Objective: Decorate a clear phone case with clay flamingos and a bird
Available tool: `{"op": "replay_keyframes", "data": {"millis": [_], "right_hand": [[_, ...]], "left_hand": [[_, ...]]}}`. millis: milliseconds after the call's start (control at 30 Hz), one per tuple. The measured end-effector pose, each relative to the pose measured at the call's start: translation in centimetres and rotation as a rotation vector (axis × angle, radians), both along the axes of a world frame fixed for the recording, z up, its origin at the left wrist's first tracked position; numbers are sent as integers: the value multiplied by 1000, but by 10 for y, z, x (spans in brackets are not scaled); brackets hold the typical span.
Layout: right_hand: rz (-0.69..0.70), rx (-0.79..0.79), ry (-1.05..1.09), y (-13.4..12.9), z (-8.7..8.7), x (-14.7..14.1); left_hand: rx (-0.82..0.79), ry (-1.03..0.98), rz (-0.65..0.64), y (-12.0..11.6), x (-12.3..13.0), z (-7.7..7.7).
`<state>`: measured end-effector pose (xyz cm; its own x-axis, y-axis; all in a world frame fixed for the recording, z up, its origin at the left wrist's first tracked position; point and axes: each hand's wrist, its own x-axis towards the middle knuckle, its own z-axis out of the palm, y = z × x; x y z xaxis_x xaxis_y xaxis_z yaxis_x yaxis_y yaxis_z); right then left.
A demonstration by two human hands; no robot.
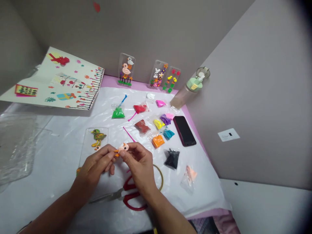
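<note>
- White plastic sheet [207,191] covers a lilac tabletop [136,85]; we see a cream paper poster [56,81], dotted with coloured shapes, lying over its far left corner.
- Three clear plastic phone cases [126,70] decorated with clay figures stand along the far edge, beside a bottle with a pale green cap [187,94].
- Black smartphone [184,131] lies right of small clear bags of coloured clay [158,141].
- Red-handled steel scissors [133,202] lie beneath our right hand [138,165].
- Clear plastic phone case with a green clay bird [94,143] lies flat just beside our left hand [96,165].
- Small orange-and-white clay figure [122,149] sits between both hands above the sheet, pinched firmly by the fingertips and thumbs of each.
</note>
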<state>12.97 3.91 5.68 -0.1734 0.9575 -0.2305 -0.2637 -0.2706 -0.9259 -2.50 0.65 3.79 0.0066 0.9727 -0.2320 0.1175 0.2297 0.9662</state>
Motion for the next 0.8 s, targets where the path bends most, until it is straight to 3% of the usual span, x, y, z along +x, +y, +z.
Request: {"op": "replay_keyframes", "data": {"millis": [200,800], "right_hand": [[-1,11,-43,0,2,0],[31,45,-130,-2,1,0]], "left_hand": [[10,-4,49,1,-2,2],[25,82,6,2,-7,7]]}}
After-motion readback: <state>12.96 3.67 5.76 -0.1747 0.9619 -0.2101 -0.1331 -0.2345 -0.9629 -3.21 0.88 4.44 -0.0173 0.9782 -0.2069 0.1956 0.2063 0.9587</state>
